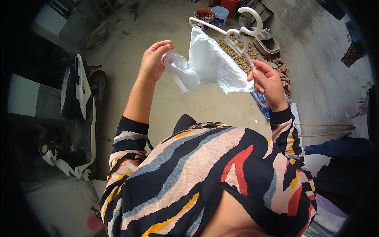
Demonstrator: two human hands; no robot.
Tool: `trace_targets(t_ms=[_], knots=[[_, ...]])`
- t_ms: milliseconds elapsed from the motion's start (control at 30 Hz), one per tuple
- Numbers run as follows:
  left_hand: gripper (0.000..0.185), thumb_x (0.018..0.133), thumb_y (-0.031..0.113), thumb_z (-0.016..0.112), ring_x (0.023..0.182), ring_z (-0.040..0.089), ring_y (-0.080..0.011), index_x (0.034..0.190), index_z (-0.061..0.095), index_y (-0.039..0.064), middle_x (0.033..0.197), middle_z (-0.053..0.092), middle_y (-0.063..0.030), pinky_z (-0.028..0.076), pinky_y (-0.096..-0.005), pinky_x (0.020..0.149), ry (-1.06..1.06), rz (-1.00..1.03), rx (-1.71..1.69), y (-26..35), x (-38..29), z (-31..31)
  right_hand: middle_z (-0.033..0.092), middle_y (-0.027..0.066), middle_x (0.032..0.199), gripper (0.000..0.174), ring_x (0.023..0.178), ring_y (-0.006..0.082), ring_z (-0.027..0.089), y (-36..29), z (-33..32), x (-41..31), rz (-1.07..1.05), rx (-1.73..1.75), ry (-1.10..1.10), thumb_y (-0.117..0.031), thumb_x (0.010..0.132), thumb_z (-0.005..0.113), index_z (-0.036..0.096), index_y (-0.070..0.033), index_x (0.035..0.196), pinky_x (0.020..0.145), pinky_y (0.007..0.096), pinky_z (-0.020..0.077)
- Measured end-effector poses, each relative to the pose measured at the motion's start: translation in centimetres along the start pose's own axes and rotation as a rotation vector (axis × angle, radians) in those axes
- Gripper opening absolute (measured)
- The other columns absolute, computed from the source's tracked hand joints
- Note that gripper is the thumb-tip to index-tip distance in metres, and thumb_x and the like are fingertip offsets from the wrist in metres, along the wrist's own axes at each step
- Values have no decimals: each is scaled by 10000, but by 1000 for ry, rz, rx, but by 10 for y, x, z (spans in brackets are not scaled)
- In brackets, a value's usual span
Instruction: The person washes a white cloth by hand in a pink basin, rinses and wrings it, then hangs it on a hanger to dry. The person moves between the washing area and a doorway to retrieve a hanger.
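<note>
My right hand grips one arm of a white plastic clothes hanger, with the thumb and fingers closed around it. The hanger is tilted, and its large hook points to the upper right. From the hanger's far end down to my right hand stretches a thin, crinkled white cloth; whether it is a garment is unclear. Its loose, bunched part reaches left to my left hand, whose fingers are curled on the edge. Part of that grip is hidden behind the hand.
A motor scooter stands at left. Beyond the hanger are a blue-and-white bucket, a spread of tan pellets, a shoe and brown lumps. A blue printed packet lies below my right hand. Dark clothing is at right.
</note>
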State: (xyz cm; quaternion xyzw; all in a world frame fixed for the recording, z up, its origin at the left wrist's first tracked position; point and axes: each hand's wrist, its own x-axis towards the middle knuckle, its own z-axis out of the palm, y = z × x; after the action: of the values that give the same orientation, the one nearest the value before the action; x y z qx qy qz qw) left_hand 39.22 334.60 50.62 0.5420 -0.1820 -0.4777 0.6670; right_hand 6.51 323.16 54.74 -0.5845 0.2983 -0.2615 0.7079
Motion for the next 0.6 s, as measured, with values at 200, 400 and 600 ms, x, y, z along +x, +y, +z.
trace_targets(t_ms=[200, 400, 600], knots=[[180, 862, 68, 573, 889, 592, -158, 1033, 600, 19, 984, 627, -89, 508, -304, 735, -164, -25, -9, 3, 116, 4, 610, 67, 781, 331, 445, 4, 359, 34, -20, 101, -33, 88, 112, -88, 912, 522, 490, 14, 1225, 403, 145, 279], [177, 856, 41, 555, 849, 571, -137, 1028, 596, 25, 976, 629, -63, 490, -302, 726, -380, 5, 53, 55, 222, 0, 622, 88, 836, 379, 435, -5, 368, 37, -2, 189, -22, 87, 288, -36, 875, 563, 446, 24, 1231, 379, 140, 265], [182, 868, 37, 564, 883, 605, -140, 1043, 608, 16, 983, 640, -71, 502, -286, 796, -567, 152, 184, 87, 265, 40, 635, 76, 898, 461, 472, -12, 387, 34, 20, 238, -44, 75, 305, -46, 834, 623, 426, 39, 1242, 392, 134, 273]])
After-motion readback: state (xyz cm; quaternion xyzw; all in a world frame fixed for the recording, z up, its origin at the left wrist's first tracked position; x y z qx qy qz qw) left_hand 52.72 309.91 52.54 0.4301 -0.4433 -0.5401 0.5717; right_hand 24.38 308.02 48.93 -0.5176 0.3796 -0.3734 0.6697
